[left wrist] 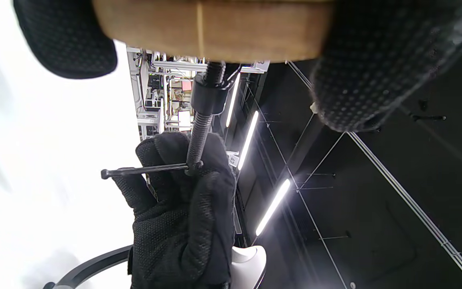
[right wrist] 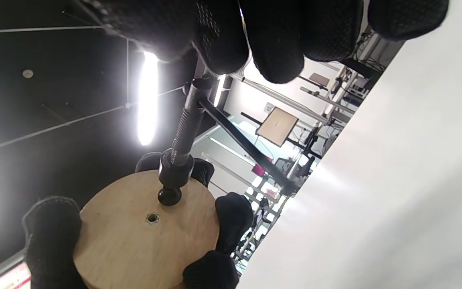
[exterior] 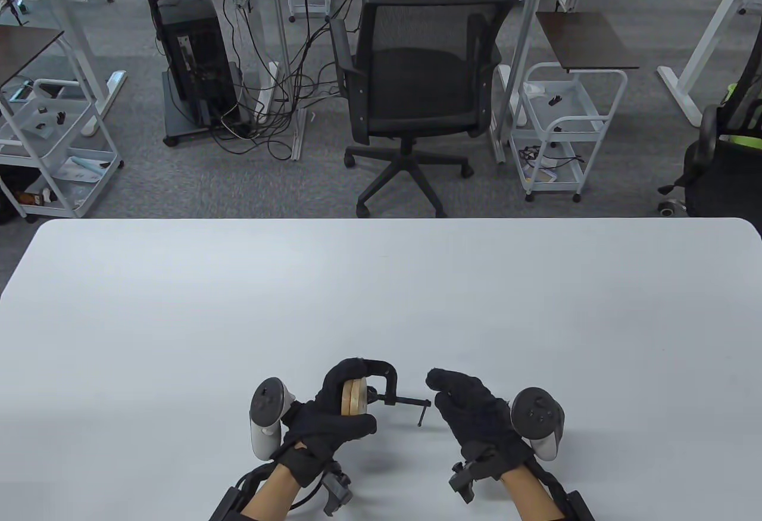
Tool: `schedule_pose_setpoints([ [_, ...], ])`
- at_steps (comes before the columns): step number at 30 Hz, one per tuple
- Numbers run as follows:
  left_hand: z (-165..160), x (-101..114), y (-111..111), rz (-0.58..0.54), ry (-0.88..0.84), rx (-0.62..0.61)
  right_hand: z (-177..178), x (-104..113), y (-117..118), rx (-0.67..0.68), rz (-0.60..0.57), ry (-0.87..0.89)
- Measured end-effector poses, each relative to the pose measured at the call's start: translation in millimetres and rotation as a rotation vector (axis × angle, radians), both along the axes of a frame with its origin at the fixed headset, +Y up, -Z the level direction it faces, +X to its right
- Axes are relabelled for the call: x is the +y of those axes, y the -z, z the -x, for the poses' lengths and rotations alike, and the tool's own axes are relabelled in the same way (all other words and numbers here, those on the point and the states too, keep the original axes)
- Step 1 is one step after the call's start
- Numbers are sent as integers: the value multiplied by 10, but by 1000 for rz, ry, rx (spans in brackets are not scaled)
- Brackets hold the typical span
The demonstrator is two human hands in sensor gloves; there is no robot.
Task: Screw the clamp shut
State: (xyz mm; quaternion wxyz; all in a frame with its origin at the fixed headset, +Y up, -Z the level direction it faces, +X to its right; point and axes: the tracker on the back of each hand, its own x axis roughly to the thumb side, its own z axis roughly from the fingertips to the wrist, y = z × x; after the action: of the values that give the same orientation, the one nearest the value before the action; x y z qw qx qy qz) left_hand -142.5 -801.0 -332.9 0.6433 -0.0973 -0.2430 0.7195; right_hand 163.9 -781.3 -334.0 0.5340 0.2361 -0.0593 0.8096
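The two hands sit low at the near edge of the bench (exterior: 178,306). The left hand (exterior: 333,411) wraps its fingers around two round wooden discs (exterior: 352,397) and holds them up off the bench. The discs sit inside the black clamp (exterior: 381,375), whose curved frame goes over the top of them.

The clamp's screw (exterior: 405,400) sticks out sideways from the discs toward the right hand (exterior: 470,411). So the long line of the screw runs left to right, and its far end points at the right hand. A thin crossbar (exterior: 424,412) goes through that end, with its long part hanging down toward the bench.

The right hand is the nearer one to the crossbar. Its fingers are curled and loose, right at the end of the screw. In the right wrist view its fingertips (right wrist: 223,52) are bunched at the screw's end, but I cannot tell if they are touching it or pinching it.

In that same view the round tip of the screw (right wrist: 169,195) is at the disc face, near the little hole in the middle. I think only a little more turning is needed.

Farther out the bench is wide and white, so there is room to swing the crossbar. Past its far edge stands a black chair (exterior: 417,80).
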Motion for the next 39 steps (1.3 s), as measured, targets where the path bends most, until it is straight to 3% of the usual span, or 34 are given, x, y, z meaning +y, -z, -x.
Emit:
schedule_pose_setpoints([
  [5,-4,17,-14,30,-50,-4,116,11,-35,96,-132,-253],
  [12,-3,29,-24,44,-81,-9,214,-30,-59,46,-256,-409],
  [29,3,22,-19,40,-61,-5,195,-37,-62,55,-221,-309],
  [39,-15,19,-23,27,-43,-17,215,-109,-49,53,15,-20],
])
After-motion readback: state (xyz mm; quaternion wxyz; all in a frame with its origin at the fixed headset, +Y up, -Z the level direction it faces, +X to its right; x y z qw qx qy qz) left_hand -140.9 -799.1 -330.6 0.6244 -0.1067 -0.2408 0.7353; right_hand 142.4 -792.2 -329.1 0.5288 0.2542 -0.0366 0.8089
